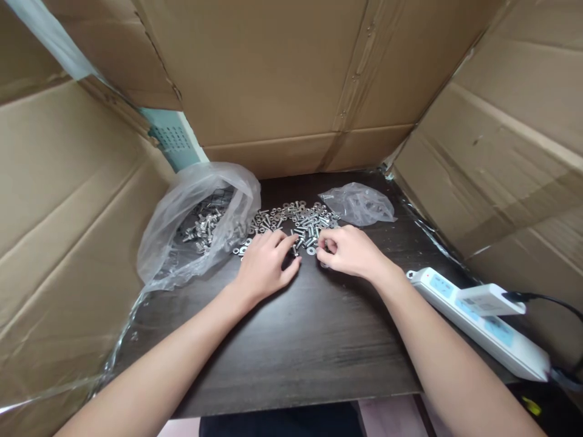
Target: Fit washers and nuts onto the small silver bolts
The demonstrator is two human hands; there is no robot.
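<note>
Left hand [268,266] at bolt pile [313,223] — thumb, forefinger parted; right hand [348,250] beside it — fingers curled, hold unclear.

bolts [311,230] and washers [311,250]: all shiny silver | tabletop [310,340]: dark brown, kinda streaky woodgrain | far cardboard [273,73]: tan | left bag [157,243]: milky clear | right power strip [483,331]: white, pale-blue labels [441,284]

We distinguish shiny metal bolts [312,230] and smooth metal washers [311,250], crinkled translucent plastic bags [157,233], a wood-grained tabletop [296,346] of soft sheen, matt cardboard panels [273,73], and a smooth plastic power strip [523,355].
</note>
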